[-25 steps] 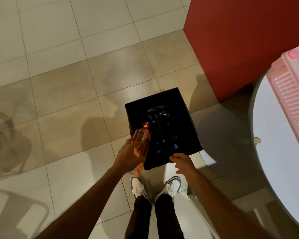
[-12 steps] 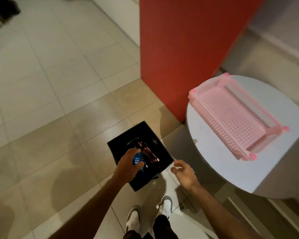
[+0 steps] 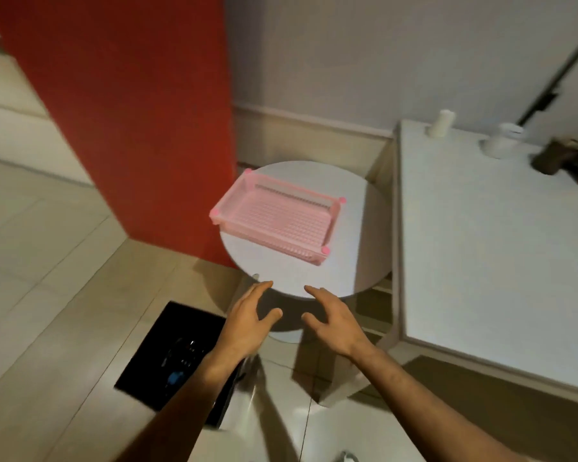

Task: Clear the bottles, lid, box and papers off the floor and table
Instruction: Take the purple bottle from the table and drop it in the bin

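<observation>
A black bin (image 3: 154, 348) stands on the tiled floor at lower left, with dark bottles and a blue cap (image 3: 174, 377) inside. My left hand (image 3: 247, 325) hovers just right of the bin, fingers spread and empty. My right hand (image 3: 334, 323) is beside it, also spread and empty. Both hands are held in front of a small round white table (image 3: 354, 248). A pink slotted plastic box (image 3: 277, 218) lies on that table.
A red pillar (image 3: 141, 111) rises behind the bin. A long white table (image 3: 481, 261) at right carries a white roll (image 3: 441, 123), a white cup (image 3: 503, 140) and a dark object (image 3: 561, 158). Tiled floor stretches to the left.
My left hand let the orange bottle go into the bin and came up empty. The view swung up and right, from the bin toward the round table and the long table.
</observation>
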A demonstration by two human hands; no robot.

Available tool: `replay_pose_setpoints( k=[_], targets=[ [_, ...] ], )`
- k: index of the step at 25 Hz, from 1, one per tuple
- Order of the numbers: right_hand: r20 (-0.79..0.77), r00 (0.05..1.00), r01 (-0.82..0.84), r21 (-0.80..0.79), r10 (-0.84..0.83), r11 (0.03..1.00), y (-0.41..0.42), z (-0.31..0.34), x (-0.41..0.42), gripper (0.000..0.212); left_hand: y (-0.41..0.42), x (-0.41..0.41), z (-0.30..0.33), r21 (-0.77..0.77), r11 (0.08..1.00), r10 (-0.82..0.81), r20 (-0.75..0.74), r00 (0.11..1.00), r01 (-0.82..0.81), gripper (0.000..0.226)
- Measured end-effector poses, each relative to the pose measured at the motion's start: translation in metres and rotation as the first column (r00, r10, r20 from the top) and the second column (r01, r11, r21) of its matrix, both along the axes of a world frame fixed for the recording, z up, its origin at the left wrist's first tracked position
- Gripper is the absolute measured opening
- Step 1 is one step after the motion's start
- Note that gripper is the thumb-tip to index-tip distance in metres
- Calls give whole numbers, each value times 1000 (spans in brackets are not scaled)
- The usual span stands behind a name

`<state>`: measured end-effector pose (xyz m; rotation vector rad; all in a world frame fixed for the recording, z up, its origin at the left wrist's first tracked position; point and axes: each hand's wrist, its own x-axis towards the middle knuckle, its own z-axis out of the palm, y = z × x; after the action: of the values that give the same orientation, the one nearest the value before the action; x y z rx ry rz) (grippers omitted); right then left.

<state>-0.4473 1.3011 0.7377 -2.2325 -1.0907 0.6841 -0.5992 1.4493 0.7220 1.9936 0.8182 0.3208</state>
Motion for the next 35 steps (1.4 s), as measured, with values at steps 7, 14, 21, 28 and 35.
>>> replay_pose_setpoints(
  k=[7, 14, 21, 28, 35],
  targets=[
    [70, 945, 295, 244, -320, 924, -158, 51, 61, 55, -128, 103, 67, 142, 955, -278, 103, 955, 262, 56],
    [88, 836, 503, 272, -542, 821, -372, 81, 125, 58, -320, 212, 106, 177, 838, -543, 170, 823, 516, 55],
    [152, 599, 740, 269, -786, 616, -570, 96, 149, 62, -492, 309, 108, 243, 599, -799, 120, 589, 763, 51],
    [120, 303, 915, 241, -946, 323, -710, 74, 169, 63, -648, 394, 103, 263, 305, -952, 79, 294, 916, 56],
    [140, 144, 960, 221, -980, 173, -789, 70, 254, 64, -743, 514, 100, 257, 180, -982, 104, 158, 949, 57]
  ],
)
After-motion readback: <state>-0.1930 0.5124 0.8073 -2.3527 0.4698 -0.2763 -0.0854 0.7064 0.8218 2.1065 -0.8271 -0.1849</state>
